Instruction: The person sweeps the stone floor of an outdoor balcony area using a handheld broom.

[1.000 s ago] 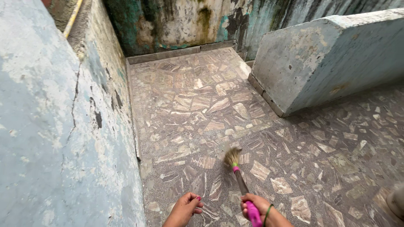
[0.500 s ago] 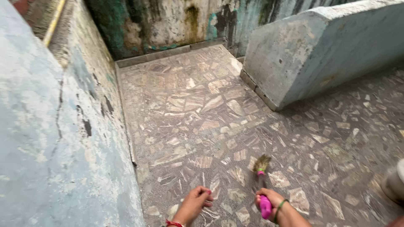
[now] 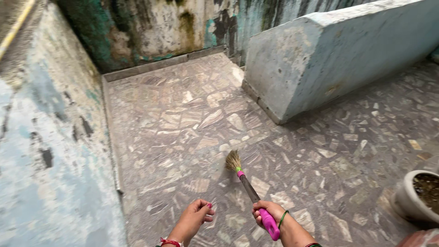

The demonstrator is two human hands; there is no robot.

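Note:
My right hand [image 3: 270,214] grips the pink handle of a small broom [image 3: 249,188], a green bangle on its wrist. The broom's straw head [image 3: 233,161] rests low on the stone-chip floor [image 3: 192,119], pointing away from me and slightly left. My left hand [image 3: 195,215] hovers beside it at the lower middle, fingers loosely curled with nothing in them, a red thread on the wrist.
A peeling blue wall [image 3: 41,151] runs along the left. A stained wall [image 3: 151,27] closes the far end. A low concrete parapet [image 3: 329,59] juts in from the right. A white pot of soil [image 3: 418,194] stands at the lower right.
The broom head has swung left and forward across the floor. The view has shifted right, bringing the white pot into sight.

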